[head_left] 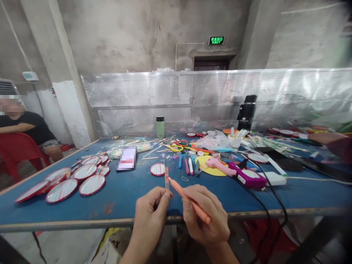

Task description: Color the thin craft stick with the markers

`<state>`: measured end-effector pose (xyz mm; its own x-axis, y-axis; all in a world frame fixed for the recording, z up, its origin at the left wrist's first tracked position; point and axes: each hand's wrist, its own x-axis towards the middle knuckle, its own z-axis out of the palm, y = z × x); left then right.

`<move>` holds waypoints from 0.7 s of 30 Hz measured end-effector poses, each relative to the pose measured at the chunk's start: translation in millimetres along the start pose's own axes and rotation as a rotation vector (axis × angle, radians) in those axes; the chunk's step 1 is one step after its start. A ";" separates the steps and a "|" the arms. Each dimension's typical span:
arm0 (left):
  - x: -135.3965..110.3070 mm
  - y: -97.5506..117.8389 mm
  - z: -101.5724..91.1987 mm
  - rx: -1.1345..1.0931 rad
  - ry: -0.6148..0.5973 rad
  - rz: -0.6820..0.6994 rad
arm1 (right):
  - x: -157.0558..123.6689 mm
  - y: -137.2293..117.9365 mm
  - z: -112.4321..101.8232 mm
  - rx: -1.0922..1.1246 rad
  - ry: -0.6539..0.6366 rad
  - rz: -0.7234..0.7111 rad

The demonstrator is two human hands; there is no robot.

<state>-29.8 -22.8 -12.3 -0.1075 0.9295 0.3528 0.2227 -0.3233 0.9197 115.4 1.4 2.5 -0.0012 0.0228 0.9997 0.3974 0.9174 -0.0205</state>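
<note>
Near the table's front edge, my left hand (151,211) pinches the lower end of a thin flat stick (166,174) held upright. Orange and bluish colour shows along the stick. An orange marker pen (202,212) is gripped in my right hand (211,212), its tip pointing up and left at the stick's edge. Whether the tip touches the stick I cannot tell. Just behind the stick lies a small round red-rimmed disc (157,169). More markers, one blue (180,161) and others pink and dark, lie to its right.
Several red-rimmed discs (92,184) overlap at left beside a phone (127,158). Behind are scissors (177,147), a green bottle (160,128) and a black flask (246,113). A pink glue gun (220,165), purple box (249,176) and cables (271,187) lie right. A person sits far left.
</note>
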 end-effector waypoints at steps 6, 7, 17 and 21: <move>0.2 1.3 -0.2 0.014 -0.007 -0.008 | -0.9 1.3 0.9 0.037 -0.020 -0.003; 0.2 1.6 -0.2 0.016 -0.010 -0.006 | -0.9 1.3 1.3 0.032 -0.022 -0.006; 0.5 0.2 -0.6 0.021 -0.011 0.005 | -2.4 1.5 0.9 0.018 0.002 0.006; 0.9 -0.9 -0.4 0.025 -0.014 0.011 | -1.1 0.9 1.2 0.012 -0.020 -0.007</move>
<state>-30.5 -21.7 -12.7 -0.0915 0.9285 0.3600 0.2475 -0.3289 0.9113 114.7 2.7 1.4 -0.0222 0.0243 0.9995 0.3865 0.9222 -0.0138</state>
